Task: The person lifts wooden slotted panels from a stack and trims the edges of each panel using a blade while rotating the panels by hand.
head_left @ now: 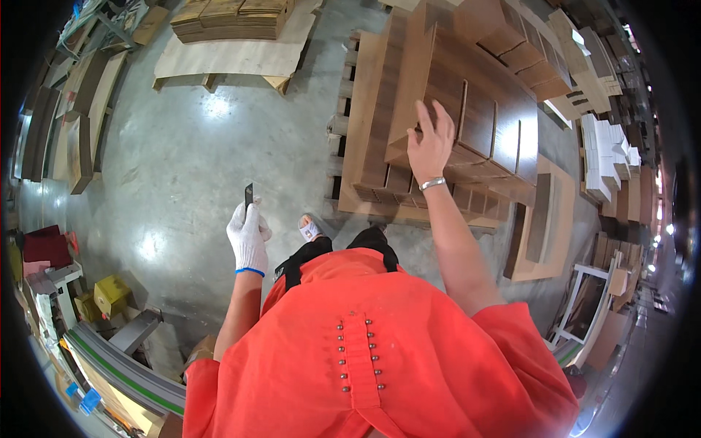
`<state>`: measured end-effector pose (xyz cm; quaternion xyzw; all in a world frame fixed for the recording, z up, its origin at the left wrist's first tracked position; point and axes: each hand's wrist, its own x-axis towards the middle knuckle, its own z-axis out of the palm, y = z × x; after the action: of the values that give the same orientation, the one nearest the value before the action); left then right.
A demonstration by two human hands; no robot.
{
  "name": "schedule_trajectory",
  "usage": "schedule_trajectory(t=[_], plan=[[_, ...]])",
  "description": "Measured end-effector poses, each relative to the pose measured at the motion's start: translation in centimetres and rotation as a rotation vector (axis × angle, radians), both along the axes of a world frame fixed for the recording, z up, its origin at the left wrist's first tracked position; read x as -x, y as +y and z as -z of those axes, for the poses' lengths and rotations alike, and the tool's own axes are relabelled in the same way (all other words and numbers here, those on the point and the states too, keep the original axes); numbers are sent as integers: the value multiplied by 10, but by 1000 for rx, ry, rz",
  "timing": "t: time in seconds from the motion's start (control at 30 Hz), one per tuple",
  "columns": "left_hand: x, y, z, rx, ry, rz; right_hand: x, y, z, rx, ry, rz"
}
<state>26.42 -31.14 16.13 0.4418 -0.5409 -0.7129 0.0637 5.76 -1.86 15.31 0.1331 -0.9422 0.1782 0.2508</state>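
Note:
My left hand [247, 235], in a white knit glove with a blue cuff, is closed around a dark, flat, blade-like tool [249, 196]. The tool's tip points away from me, above the grey floor. My right hand [431, 146] is bare, with a metal band at the wrist, and its fingers are apart. It is over the near left part of a stack of brown wood-finish panels [478, 109]. Whether the fingertips touch the panels I cannot tell. Dark slots run between several of the panels.
The panel stack rests on a pallet [340, 125]. Ahead to the left, another pallet [226, 57] bears brown boards [232, 22]. Long panels [82, 146] stand at the far left. A green-striped rail [124, 371] and a yellow box [111, 295] are near left, a white frame [580, 310] near right.

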Motion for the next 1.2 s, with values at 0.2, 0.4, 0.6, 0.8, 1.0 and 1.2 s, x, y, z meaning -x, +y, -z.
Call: schedule_trajectory(t=[0.2, 0.4, 0.6, 0.8, 1.0, 1.2], plan=[[-1, 5, 8, 2, -31, 54, 30, 26, -35, -348, -350, -343], [6, 13, 12, 28, -42, 92, 63, 32, -36, -527, -526, -553], [-18, -10, 40, 1213, 106, 681, 67, 24, -32, -493, -376, -567], [-7, 18, 38, 227, 118, 17, 81, 69, -6, -400, -408, -653], [-48, 5, 33, 144, 31, -94, 81, 58, -5, -524, -421, -709], [-85, -8, 45, 205, -77, -212, 103, 68, -4, -610, -340, -761]])
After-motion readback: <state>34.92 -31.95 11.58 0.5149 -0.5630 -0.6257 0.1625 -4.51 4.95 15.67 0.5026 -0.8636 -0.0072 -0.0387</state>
